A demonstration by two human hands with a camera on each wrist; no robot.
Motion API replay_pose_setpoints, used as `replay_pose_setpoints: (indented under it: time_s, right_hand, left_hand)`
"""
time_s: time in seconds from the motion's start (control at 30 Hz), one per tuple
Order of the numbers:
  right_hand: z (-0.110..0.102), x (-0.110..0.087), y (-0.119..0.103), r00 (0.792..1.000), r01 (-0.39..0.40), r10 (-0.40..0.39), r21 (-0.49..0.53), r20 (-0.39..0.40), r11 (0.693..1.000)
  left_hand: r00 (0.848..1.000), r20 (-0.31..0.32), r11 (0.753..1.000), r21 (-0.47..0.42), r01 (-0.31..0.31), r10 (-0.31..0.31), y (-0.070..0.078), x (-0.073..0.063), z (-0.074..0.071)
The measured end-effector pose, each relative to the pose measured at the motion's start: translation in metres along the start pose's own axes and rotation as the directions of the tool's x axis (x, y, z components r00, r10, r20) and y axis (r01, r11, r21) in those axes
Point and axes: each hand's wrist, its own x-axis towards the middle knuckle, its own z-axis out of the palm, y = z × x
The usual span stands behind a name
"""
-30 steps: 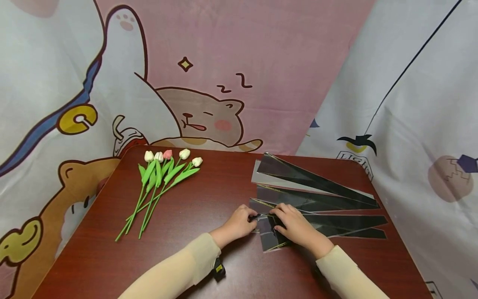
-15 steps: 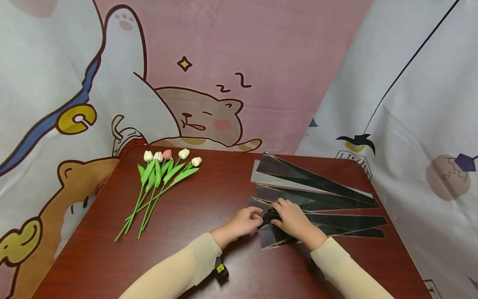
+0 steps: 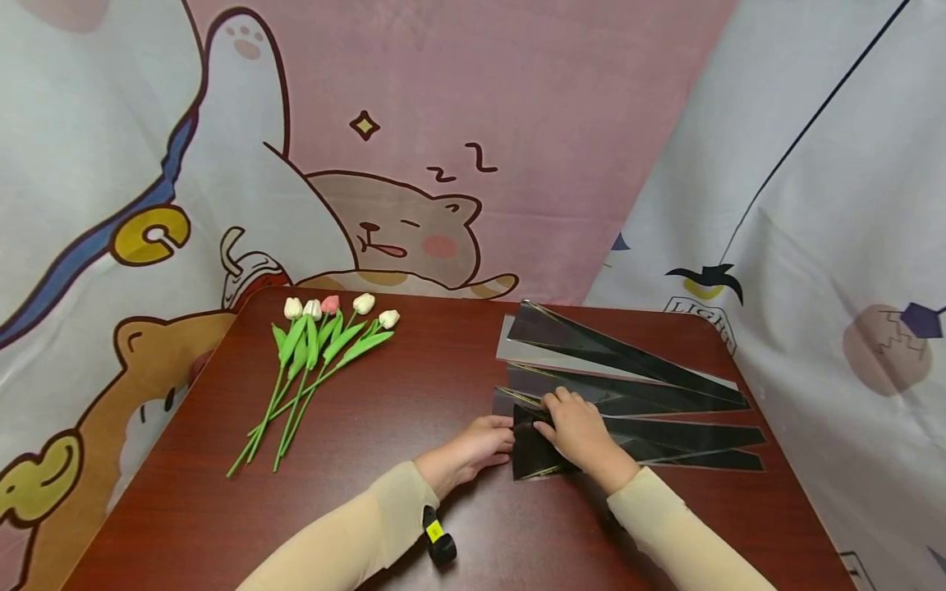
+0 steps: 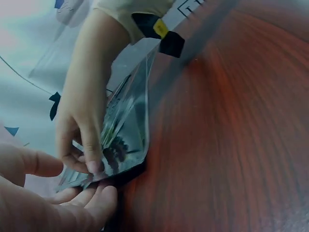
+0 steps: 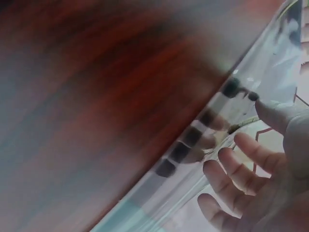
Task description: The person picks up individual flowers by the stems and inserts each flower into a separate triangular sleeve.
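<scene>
A glossy black bouquet sleeve with a gold line [image 3: 530,453] lies at the near end of a row of sleeves in the head view. My left hand [image 3: 473,450] is at its left edge, fingers extended. In the left wrist view, those fingers [image 4: 99,203] reach under the sleeve's edge, with the thumb held apart. My right hand [image 3: 580,431] rests on top of the sleeve, its fingertips touching the film. The right wrist view shows the right hand's fingers [image 5: 222,186] spread and loosely bent over the shiny clear film [image 5: 193,154].
Several more tapering black sleeves [image 3: 680,400] fan out behind and to the right, the farthest over a pale sheet [image 3: 510,349]. Artificial tulips [image 3: 306,353], white and pink with green stems, lie at the left of the reddish-brown table [image 3: 414,369]. A cartoon-printed cloth [image 3: 517,107] hangs behind.
The near sleeve's left end, earlier bunched between my hands, now lies flatter and wider. My left fingers have straightened along its edge. The right hand has shifted slightly left and away from me.
</scene>
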Motion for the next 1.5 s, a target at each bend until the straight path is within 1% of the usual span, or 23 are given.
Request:
replay_pose_setpoints:
  time_s: [0.07,0.1,0.23,0.3,0.37,0.47,0.53,0.6,0.67,0.83,0.87,0.97,1.03,1.17,1.23,1.33,1.5]
  right_hand:
    - [-0.002,0.000,-0.002,1.000,-0.016,0.016,0.009,-0.016,1.000]
    - [-0.004,0.000,-0.002,1.000,-0.012,0.012,0.018,-0.025,1.000]
    - [-0.011,-0.002,-0.008,0.997,0.050,-0.043,0.119,-0.067,0.992]
    - [-0.012,-0.004,-0.010,0.994,0.089,-0.076,0.171,-0.082,0.981]
    - [-0.012,-0.006,-0.011,0.990,0.120,-0.102,0.209,-0.097,0.970]
    - [-0.010,-0.007,-0.013,0.979,0.172,-0.143,0.216,-0.144,0.961]
    - [-0.008,-0.007,-0.014,0.967,0.208,-0.169,0.209,-0.188,0.956]
    - [-0.006,-0.006,-0.014,0.955,0.231,-0.182,0.203,-0.233,0.952]
    - [-0.005,-0.006,-0.015,0.947,0.237,-0.179,0.201,-0.267,0.950]
    - [-0.005,-0.004,-0.016,0.944,0.205,-0.129,0.234,-0.304,0.950]
    - [-0.005,-0.004,-0.016,0.943,0.203,-0.122,0.244,-0.309,0.948]
    - [-0.006,-0.003,-0.016,0.937,0.204,-0.112,0.261,-0.331,0.943]
    - [-0.005,-0.003,-0.015,0.928,0.218,-0.115,0.269,-0.353,0.938]
    - [-0.005,-0.002,-0.014,0.907,0.265,-0.142,0.273,-0.397,0.925]
    - [-0.005,-0.002,-0.014,0.901,0.281,-0.154,0.275,-0.406,0.920]
    - [-0.004,-0.002,-0.015,0.900,0.278,-0.148,0.279,-0.410,0.919]
    - [-0.002,-0.002,-0.016,0.904,0.233,-0.098,0.287,-0.416,0.929]
  left_hand:
    - [1.000,-0.021,0.999,-0.048,-0.004,0.003,-0.001,0.001,0.002]
    - [1.000,-0.028,0.997,-0.080,0.003,-0.005,-0.001,0.001,0.002]
    - [0.999,-0.023,0.980,-0.195,0.025,-0.030,-0.001,0.002,-0.002]
    - [1.000,-0.005,0.970,-0.242,0.029,-0.031,-0.001,0.003,-0.003]
    - [0.999,0.026,0.959,-0.282,0.031,-0.025,0.000,0.003,-0.005]
    - [0.997,0.072,0.944,-0.329,0.035,-0.012,0.002,0.003,-0.006]
    - [0.996,0.087,0.935,-0.353,0.039,-0.009,0.005,0.002,-0.006]
    - [0.996,0.093,0.929,-0.369,0.041,-0.006,0.006,0.002,-0.006]
    - [0.996,0.093,0.924,-0.380,0.032,0.004,0.007,0.002,-0.006]
    - [0.993,0.103,0.918,-0.397,-0.006,0.051,0.007,0.004,-0.009]
    - [0.991,0.113,0.917,-0.399,-0.015,0.065,0.007,0.005,-0.010]
    - [0.990,0.116,0.916,-0.399,-0.028,0.081,0.007,0.004,-0.011]
    - [0.991,0.109,0.914,-0.406,-0.025,0.075,0.009,0.004,-0.010]
    - [0.997,0.067,0.910,-0.415,-0.015,0.047,0.012,0.003,-0.008]
    - [0.998,0.049,0.908,-0.418,-0.011,0.035,0.013,0.003,-0.008]
    - [0.999,0.041,0.910,-0.415,-0.008,0.028,0.014,0.001,-0.008]
    - [0.999,0.037,0.905,-0.425,-0.012,0.030,0.013,0.002,-0.009]
